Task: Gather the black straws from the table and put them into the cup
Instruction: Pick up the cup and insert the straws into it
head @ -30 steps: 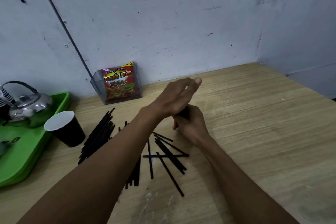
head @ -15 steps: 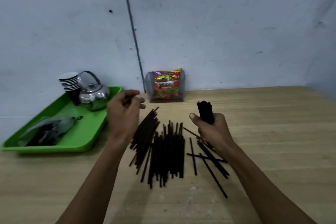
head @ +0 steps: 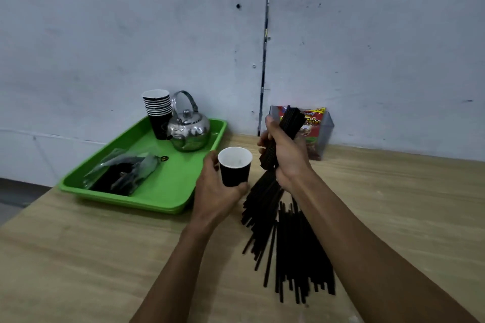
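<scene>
Bundle of straws in one hand, paper cup in the other, about to meet.

The left hand (head: 215, 191) is wrapped around the black paper cup (head: 234, 166), fingers curled on its wall, holding it upright just right of the green tray (head: 168, 191). The right hand (head: 287, 155) is fisted around a bundle of black straws (head: 290, 123), gripped near its middle with the ends sticking up toward the far wall. Many more loose straws (head: 288, 249) lie fanned on the wooden table (head: 78, 257) near the person, under the right forearm. The straws look light, thin, smooth and somewhat stiff, so they would likely slip or splay unless squeezed as a tight sheaf around the midsection. The cup looks light and easily crushed or tipped, so it probably needs steadying while the bundle goes in.
</scene>
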The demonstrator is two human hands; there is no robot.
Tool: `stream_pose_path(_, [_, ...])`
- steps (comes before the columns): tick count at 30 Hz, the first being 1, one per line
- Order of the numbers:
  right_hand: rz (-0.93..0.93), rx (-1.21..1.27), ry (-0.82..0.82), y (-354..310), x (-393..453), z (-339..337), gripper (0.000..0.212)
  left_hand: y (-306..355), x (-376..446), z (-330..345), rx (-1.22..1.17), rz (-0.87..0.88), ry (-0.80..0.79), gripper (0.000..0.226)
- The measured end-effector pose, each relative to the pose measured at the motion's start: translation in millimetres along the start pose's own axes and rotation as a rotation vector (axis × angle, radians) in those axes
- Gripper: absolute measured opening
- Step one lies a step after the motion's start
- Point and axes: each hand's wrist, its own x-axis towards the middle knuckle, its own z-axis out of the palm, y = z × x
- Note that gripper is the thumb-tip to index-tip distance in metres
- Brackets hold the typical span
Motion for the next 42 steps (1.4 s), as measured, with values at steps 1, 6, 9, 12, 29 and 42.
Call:
stream_pose_path(1, [-0.009,-0.007,0.005,3.9,7.5,5.8,0.026,-4.4,1.9,3.5,-0.017,0.002,-0.015,0.089])
stream_pose_path(6, [-0.005,-0.085,-0.056,15.0,27.5,28.8,0.049,-16.9,10.6,14.5,-0.08,-0.033,0.006,0.071])
stream_pose_path(9, [0.003,-0.158,-0.088,18.5,30.3,37.9,0.015,-21.5,11.9,16.0,-0.089,-0.029,0.027,0.061])
stream_pose_path(12, [0.033,-0.12,-0.093,16.0,30.6,44.0,0.027,-23.1,10.2,15.5,-0.097,-0.017,0.044,0.059])
stream_pose_path(29, [0.158,-0.429,-0.234,47.2,14.2,26.4,0.016,-27.4,10.3,8.5,-0.114,-0.027,0.013,0.065])
stream_pose_path(42, [0.248,-0.513,-0.357,18.6,8.7,11.2,0.092,-23.4,8.9,5.8,-0.083,-0.042,-0.001,0.072])
